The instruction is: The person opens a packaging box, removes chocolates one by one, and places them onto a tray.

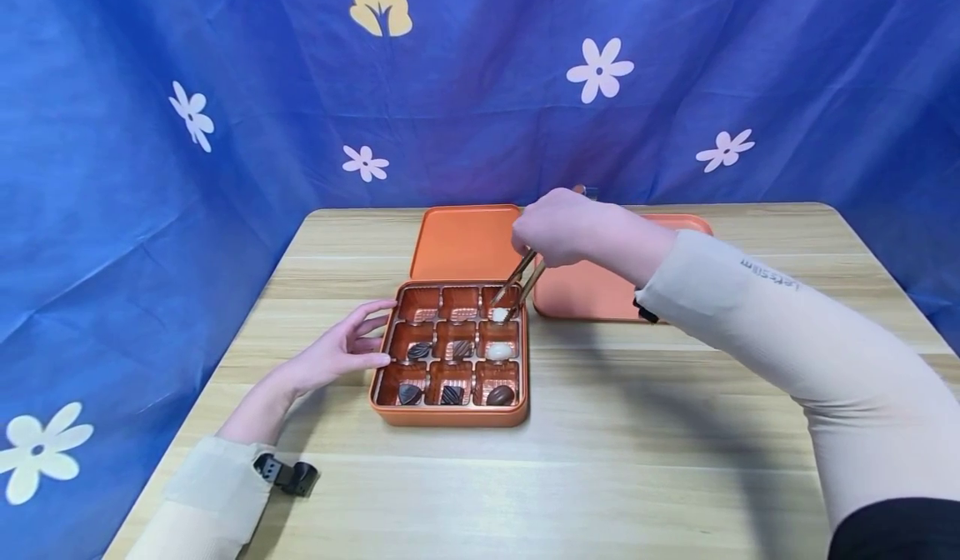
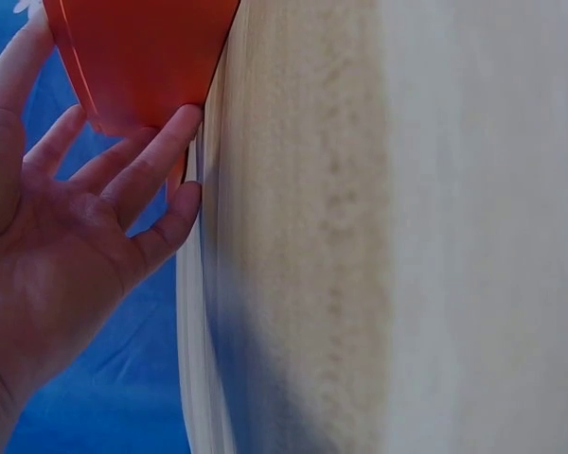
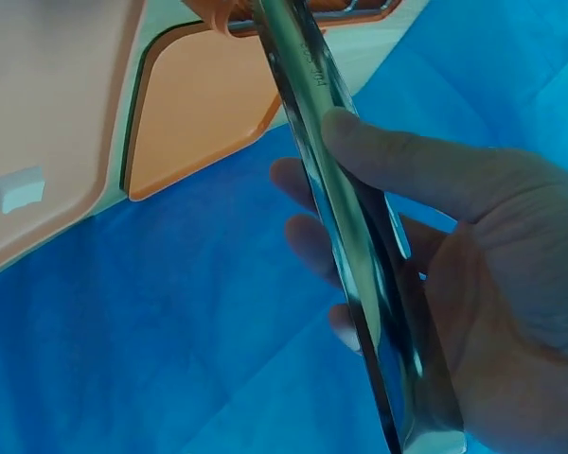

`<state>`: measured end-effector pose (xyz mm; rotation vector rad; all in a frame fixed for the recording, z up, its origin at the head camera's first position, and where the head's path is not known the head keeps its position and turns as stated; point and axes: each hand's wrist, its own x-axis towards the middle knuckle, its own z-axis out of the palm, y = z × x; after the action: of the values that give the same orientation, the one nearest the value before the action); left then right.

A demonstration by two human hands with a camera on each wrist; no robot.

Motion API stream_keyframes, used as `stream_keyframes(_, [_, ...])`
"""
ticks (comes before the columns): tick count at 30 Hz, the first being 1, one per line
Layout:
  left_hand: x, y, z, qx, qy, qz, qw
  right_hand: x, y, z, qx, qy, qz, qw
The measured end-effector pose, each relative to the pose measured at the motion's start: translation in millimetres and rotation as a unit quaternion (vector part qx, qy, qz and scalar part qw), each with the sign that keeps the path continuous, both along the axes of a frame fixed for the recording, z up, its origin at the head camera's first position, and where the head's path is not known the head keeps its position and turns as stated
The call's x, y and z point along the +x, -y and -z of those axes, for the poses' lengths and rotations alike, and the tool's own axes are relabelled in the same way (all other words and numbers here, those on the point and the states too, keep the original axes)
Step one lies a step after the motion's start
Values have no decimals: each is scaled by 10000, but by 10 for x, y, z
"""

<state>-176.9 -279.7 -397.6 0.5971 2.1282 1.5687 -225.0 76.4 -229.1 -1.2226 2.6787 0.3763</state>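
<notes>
My right hand grips metal tongs between thumb and fingers. The tongs reach down into the back right compartment of an orange chocolate box, with their tips around a small white chocolate. Whether they pinch it, I cannot tell. My left hand rests against the box's left side, its fingers stretched out along the wall. Across the middle row sit a dark ridged chocolate, a brown striped one and a white one. Several dark chocolates, including a brown oval one, fill the front row.
Behind the box lies a flat orange lid. A pink-orange tray stands to its right, partly hidden by my right arm. On that tray the right wrist view shows a small white block. A blue flowered cloth hangs behind the wooden table.
</notes>
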Motion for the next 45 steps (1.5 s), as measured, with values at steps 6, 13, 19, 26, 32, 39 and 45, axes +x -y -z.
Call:
stream_keyframes(6, [-9,-5,-4,-53,-31,9,10000,-20,33,57,94,-16,68,9999])
stream_keyframes(13, [-20,-15,-13,-11,21,31,10000,-45,-10,104,26,69,29,10000])
stream_keyframes(19, [-14,-3,-14,-40,-9,33,10000,-42,-60,112,-69,139,20,9999])
stream_keyframes(26, [-5,13,-14,4,15,29,10000,-2,-146,-11,-284,14,61,9996])
stream_keyframes(32, [-11,16,-3,65,5,64,10000,41,-315,-147,-554,-133,283,9980])
stream_keyframes(39, [-16,22,-3,-2,1,33,10000,106,-750,-220,-1247,10,666,9900])
stream_keyframes(45, [-9,28,-5,-9,-83,70,9999,83,-1248,-153,-1959,-82,822,9771])
